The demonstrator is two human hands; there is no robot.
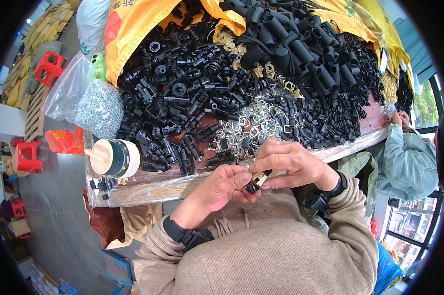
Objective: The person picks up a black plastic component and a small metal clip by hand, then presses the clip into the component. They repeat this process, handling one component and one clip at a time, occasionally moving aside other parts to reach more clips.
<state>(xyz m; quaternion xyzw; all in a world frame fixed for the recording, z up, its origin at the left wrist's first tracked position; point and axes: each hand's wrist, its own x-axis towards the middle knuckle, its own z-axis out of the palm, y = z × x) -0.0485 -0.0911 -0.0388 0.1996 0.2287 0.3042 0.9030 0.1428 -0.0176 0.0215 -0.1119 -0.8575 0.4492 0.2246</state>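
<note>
Close in front of my chest, just off the table's near edge, both hands meet on one small part. My left hand [227, 184] pinches a black plastic fitting [252, 188] between thumb and fingers. From the other side, my right hand [288, 162] grips a beige clip-like piece [261, 179] that sits against the fitting. Fingers partly cover both, so I cannot tell how far they are joined. Beyond my hands lies a heap of metal rings and small clips [251, 123]. Left of it spreads a pile of black plastic fittings [177, 88].
Black tubes [300, 49] are piled at the back. A cream-lidded jar [114, 157] stands at the table's left corner, near a bag of small metal parts [100, 108]. Plastic-wrapped edging [148, 189] runs along the table front. Another person's sleeve [411, 157] is at the right.
</note>
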